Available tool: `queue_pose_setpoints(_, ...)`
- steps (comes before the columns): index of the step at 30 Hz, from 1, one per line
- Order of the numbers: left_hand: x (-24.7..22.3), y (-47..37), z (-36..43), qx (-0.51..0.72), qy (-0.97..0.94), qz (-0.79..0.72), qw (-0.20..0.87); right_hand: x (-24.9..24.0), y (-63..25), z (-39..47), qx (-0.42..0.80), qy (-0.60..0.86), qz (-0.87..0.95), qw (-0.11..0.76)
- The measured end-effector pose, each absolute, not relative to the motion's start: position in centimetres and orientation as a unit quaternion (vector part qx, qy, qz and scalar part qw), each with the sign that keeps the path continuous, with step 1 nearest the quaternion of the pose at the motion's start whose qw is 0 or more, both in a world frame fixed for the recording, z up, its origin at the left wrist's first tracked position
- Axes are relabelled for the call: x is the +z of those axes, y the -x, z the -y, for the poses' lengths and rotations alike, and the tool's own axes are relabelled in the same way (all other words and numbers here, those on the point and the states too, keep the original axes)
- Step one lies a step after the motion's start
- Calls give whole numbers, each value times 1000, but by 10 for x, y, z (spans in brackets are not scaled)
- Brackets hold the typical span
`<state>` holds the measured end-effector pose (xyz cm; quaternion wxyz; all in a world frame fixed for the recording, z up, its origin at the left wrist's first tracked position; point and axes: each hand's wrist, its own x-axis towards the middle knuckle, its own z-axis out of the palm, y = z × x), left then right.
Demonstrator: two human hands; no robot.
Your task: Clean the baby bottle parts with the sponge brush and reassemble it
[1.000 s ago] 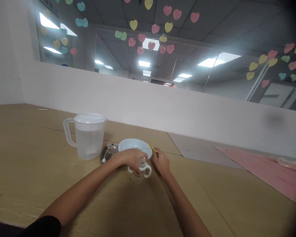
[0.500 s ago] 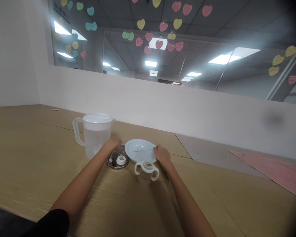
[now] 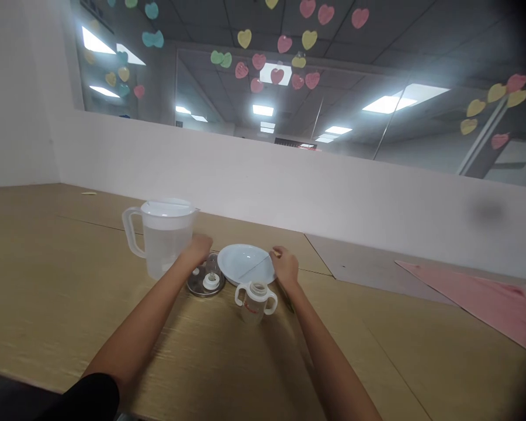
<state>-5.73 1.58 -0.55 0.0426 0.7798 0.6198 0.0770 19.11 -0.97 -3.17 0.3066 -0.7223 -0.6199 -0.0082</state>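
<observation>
Swung steeper: thin grey stick [image 3: 256, 266] over glossy white oval bowl [image 3: 232, 260], pinched in my right hand [image 3: 286, 269]; I'd steady it gently. Left hand [image 3: 199, 248] by round metal tray [image 3: 196, 287], grip unclear.

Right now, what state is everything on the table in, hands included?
Pitcher: upright, lid on
Two-handled bottle: upright, uncapped
White dish: right way up
Metal tray: flat, holding small parts
White cap ring: off the bottle, on the tray
Thin rod: slanting over the dish
Right hand: apparently pinching the rod
Left hand: by the pitcher, grip unclear
</observation>
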Motion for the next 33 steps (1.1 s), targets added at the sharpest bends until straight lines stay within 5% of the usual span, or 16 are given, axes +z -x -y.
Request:
queue_pose_setpoints(6,24,45,-1,174,-795,-579,-46,8,-174,32,5,496,551,672)
queue_pose_setpoints(10,18,29,0,295,-832,-468,41,48,-159,74,36,324,511,796)
queue_pose_setpoints(21,-12,-2,-8,396,-805,-271,349,68,-138,130,-59,226,560,795)
queue_pose_setpoints(33,-9,-5,-1,380,-756,-268,460,46,-137,102,-64,221,571,788)
